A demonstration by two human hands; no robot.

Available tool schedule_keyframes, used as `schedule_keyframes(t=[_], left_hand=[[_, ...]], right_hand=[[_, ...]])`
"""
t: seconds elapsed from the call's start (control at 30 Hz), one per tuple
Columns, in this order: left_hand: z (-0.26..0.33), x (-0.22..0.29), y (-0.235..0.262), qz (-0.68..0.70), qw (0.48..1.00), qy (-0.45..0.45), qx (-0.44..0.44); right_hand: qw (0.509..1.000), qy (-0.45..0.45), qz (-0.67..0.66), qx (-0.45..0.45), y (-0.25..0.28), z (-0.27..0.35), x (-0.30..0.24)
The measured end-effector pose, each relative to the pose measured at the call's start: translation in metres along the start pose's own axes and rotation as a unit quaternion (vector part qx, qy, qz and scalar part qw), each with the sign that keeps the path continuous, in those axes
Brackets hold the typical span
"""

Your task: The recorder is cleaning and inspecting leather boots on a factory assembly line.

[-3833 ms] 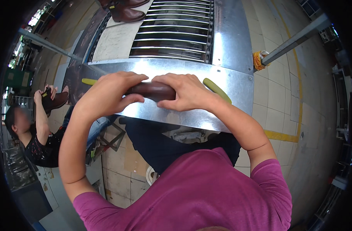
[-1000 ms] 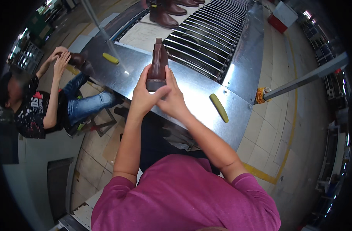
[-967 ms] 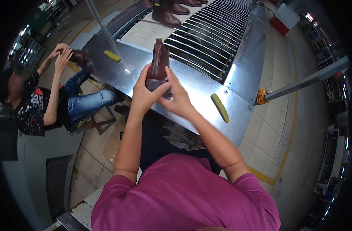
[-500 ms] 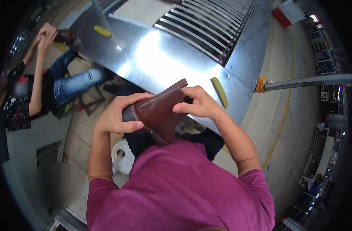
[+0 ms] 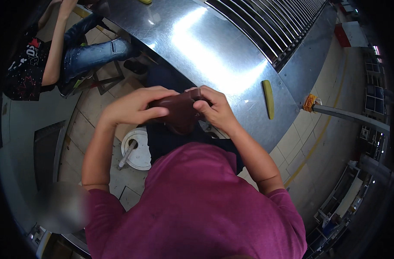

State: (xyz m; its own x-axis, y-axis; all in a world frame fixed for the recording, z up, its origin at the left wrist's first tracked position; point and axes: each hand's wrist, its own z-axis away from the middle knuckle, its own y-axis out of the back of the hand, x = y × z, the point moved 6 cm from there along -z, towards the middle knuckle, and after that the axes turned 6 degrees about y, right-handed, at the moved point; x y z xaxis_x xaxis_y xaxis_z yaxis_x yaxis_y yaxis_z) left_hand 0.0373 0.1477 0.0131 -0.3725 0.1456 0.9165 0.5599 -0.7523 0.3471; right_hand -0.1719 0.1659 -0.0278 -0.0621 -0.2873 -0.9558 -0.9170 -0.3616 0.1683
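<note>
Brown boot [image 5: 179, 108]: held between both hands, touching each, above the wearer's lap and just off the near edge of the metal counter [image 5: 197, 56].
Boot's long axis: the shaft runs crosswise between the hands, its right end tipped slightly toward the counter; the lower part, seemingly the toe, points toward the wearer, away from the counter, though its tip is dim.
Left hand [image 5: 134, 106]: wrapped around the boot's left end, thumb on the near side, hiding what is beneath.
Right hand [image 5: 217, 108]: gripping the boot's right end, thumb bent over it; the hand nearer the counter.
White round container [image 5: 141, 149]: on the floor, off the counter's near side, a rod sticking out.
Green bar [image 5: 268, 99]: lying on the counter's right part.
Co-worker [image 5: 93, 56]: seated beside the counter's left stretch.
Slatted conveyor [image 5: 266, 26]: adjoining the counter's far side.
Metal post [image 5: 352, 115]: beside the counter's right corner, orange wrapping at its end.
Red-and-white box [image 5: 356, 34]: beyond the counter's right side.
</note>
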Motion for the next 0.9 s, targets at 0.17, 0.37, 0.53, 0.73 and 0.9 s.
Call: schedule_keyframes(t=[0.17,0.37,0.53,0.73,0.9], left_hand=[[-0.028,-0.005,-0.004,-0.07,0.995,0.077,-0.001],[-0.047,0.002,0.026,-0.012,0.99,0.096,-0.101],[-0.045,-0.012,-0.008,-0.056,0.988,0.08,-0.122],[-0.05,0.01,-0.016,-0.214,0.946,0.135,-0.201],[-0.049,0.018,-0.02,-0.17,0.951,0.183,-0.182]], right_hand=[[0.984,-0.165,-0.031,0.063,0.003,-0.007,0.0],[0.968,-0.207,-0.072,0.121,-0.02,-0.001,0.003],[0.961,-0.204,-0.165,0.088,-0.014,0.012,0.001],[0.953,-0.239,-0.008,-0.187,0.014,-0.011,-0.012],[0.924,-0.237,0.041,-0.298,0.022,-0.023,-0.017]])
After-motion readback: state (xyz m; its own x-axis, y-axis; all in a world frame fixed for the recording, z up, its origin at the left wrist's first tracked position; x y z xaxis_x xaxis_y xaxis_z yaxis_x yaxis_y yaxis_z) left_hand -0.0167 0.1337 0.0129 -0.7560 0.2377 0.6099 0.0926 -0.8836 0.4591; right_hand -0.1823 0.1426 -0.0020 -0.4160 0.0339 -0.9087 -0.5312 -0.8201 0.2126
